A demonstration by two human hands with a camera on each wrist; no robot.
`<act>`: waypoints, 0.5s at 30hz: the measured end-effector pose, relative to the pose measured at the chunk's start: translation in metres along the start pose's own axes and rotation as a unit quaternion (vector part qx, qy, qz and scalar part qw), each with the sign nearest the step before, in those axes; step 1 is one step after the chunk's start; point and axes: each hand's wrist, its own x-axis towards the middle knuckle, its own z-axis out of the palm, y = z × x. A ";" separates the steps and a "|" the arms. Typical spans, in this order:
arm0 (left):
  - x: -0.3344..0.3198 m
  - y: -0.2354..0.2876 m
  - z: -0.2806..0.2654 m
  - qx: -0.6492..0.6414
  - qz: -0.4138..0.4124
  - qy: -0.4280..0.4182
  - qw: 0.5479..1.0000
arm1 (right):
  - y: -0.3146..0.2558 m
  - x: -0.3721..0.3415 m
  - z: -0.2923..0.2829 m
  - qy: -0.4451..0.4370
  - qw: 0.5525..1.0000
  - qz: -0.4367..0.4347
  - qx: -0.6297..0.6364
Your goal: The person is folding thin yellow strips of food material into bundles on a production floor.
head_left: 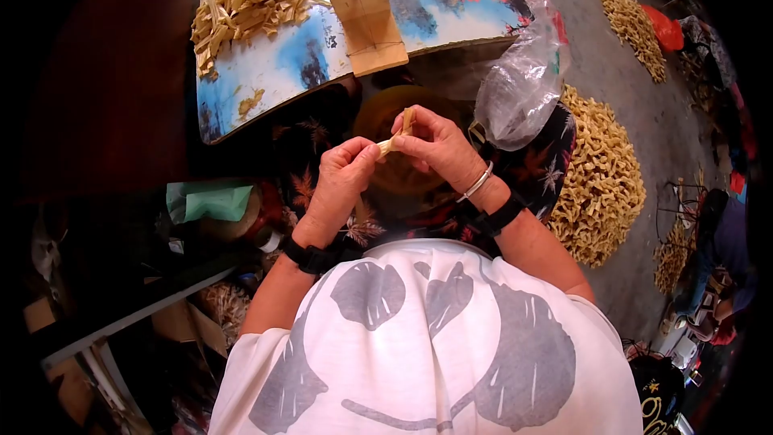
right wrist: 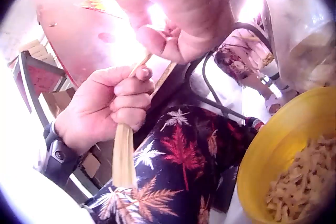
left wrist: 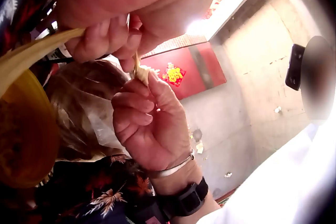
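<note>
Over the lap, both hands hold a pale yellow flat strip [head_left: 386,147]. My left hand [head_left: 342,173] pinches it between thumb and forefinger, its other fingers curled round the long tail [right wrist: 123,155] that hangs below them in the right wrist view. My right hand [head_left: 443,149], with a bracelet at its wrist, pinches the other end close by. In the left wrist view a small folded or twisted bit [left wrist: 140,73] shows at the right fingertips. Beneath the hands sits a yellow bowl [right wrist: 253,169] with many short pale pieces inside.
A painted tabletop [head_left: 290,56] ahead bears a heap of flat strips [head_left: 258,0] and a small wooden stand [head_left: 370,28]. A clear plastic bag [head_left: 519,97] hangs at its right. Piles of knotted pale pieces [head_left: 600,185] cover parts of the floor at right.
</note>
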 end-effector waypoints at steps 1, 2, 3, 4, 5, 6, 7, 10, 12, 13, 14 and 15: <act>0.002 0.001 0.000 -0.021 -0.007 -0.005 1.000 | -0.003 0.000 0.002 -0.001 1.000 -0.005 -0.003; 0.003 0.002 0.002 -0.033 -0.013 -0.004 0.999 | -0.001 0.001 0.004 -0.008 1.000 -0.012 0.006; 0.002 0.005 0.008 -0.045 -0.020 -0.002 0.999 | 0.003 0.001 0.006 -0.015 1.000 -0.017 0.014; 0.000 0.006 0.012 -0.058 -0.027 -0.001 0.998 | 0.008 0.002 0.008 -0.023 0.999 -0.022 0.022; 0.000 0.004 0.010 -0.051 -0.020 0.001 0.998 | 0.012 0.003 0.010 0.008 0.998 -0.022 0.050; 0.000 0.002 0.007 -0.044 -0.015 0.003 0.999 | 0.011 0.003 0.008 0.026 0.997 -0.016 0.065; -0.002 0.001 0.004 -0.037 -0.009 0.006 0.999 | 0.010 0.003 0.006 0.044 0.996 -0.009 0.080; -0.010 0.004 -0.005 -0.043 -0.025 -0.002 0.999 | 0.012 0.002 0.002 0.073 0.993 0.014 0.092; -0.009 0.002 -0.010 0.004 -0.019 -0.010 1.000 | 0.018 0.003 0.000 0.065 0.993 0.026 0.093; -0.008 0.000 -0.013 0.027 -0.015 -0.013 0.999 | 0.018 0.005 0.001 0.071 0.996 0.022 0.055; -0.005 -0.002 -0.014 0.079 0.025 -0.004 0.997 | 0.019 0.007 0.002 0.077 0.997 0.018 0.017; 0.000 -0.002 -0.014 0.131 0.064 0.006 0.989 | 0.016 0.008 0.004 0.083 0.996 0.014 -0.022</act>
